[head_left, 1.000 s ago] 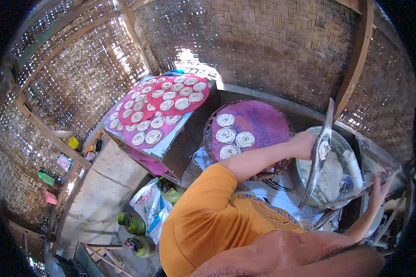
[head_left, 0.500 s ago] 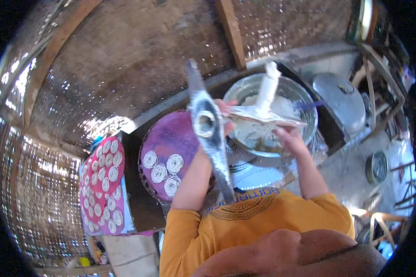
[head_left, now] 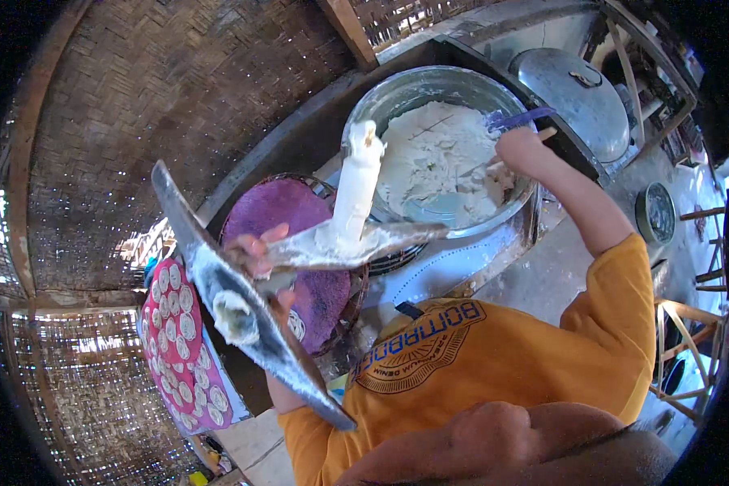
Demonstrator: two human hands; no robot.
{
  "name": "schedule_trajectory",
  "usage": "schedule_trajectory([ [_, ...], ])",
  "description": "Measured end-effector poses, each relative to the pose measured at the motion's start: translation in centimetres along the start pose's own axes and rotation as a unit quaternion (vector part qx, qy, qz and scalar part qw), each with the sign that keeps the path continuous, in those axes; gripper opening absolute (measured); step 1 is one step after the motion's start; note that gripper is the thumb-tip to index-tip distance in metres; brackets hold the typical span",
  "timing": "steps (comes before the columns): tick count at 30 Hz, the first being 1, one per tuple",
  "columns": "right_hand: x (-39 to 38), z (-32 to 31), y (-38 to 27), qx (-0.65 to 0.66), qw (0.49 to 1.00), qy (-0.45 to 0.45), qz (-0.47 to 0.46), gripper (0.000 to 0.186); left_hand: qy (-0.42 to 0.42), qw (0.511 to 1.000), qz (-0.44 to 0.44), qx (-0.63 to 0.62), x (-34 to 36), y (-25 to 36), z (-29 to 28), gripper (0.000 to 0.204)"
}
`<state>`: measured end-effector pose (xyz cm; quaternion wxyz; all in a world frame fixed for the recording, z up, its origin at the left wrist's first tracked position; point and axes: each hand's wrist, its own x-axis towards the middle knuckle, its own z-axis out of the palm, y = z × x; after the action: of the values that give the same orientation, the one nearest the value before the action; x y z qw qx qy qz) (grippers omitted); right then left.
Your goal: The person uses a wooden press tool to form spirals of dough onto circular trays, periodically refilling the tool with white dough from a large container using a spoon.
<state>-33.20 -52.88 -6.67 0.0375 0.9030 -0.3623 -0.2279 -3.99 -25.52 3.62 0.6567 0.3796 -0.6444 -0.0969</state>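
Observation:
My left hand (head_left: 257, 249) is closed around a flour-dusted wooden hand press (head_left: 271, 352), held up over the left side. One long bar has a round opening at its middle. Beside it, a crossbar carries a white-coated plunger (head_left: 352, 198) pointing upward. Over the right side of a large metal basin (head_left: 364, 97), my right hand (head_left: 520, 152) is closed on what looks like a wooden-handled tool (head_left: 547, 133). Its far end is hidden at the white dough (head_left: 437, 150). A purple handle (head_left: 520, 120) lies just beyond that hand.
A round purple tray (head_left: 271, 202) sits behind the press, a white coil partly visible on it. Pink sheets (head_left: 198, 360) with several white coils lie at the far left. To the right are a large metal lid (head_left: 571, 101) and a round tin (head_left: 656, 212) lower down.
My left hand has carried the press left and down, away from the basin. My right hand has left the plunger's crossbar and moved up to the basin's right side. The view has shifted.

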Motion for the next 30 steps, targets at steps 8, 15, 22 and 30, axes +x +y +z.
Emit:
schedule_trajectory([
  [8, -0.6, 1.7, -0.8, 0.004, 0.997, -0.054, -0.056, 0.016, 0.03, 0.992, -0.117, 0.036, -1.7, 0.7, -0.6, 0.043],
  [15, -1.3, 1.1, -1.7, 0.03, 0.988, -0.099, -0.118, 0.018, 0.028, 0.991, -0.129, 0.027, -2.7, 1.5, -2.3, 0.044],
  [22, -1.5, 0.4, -3.2, 0.098, 0.974, -0.183, -0.096, 0.021, 0.023, 0.984, -0.166, 0.053, -2.9, 0.7, -2.9, 0.046],
  [30, -0.8, 1.7, -3.5, 0.197, 0.957, -0.192, -0.096, 0.024, 0.003, 0.979, -0.185, 0.09, -3.0, -0.1, -3.7, 0.048],
])
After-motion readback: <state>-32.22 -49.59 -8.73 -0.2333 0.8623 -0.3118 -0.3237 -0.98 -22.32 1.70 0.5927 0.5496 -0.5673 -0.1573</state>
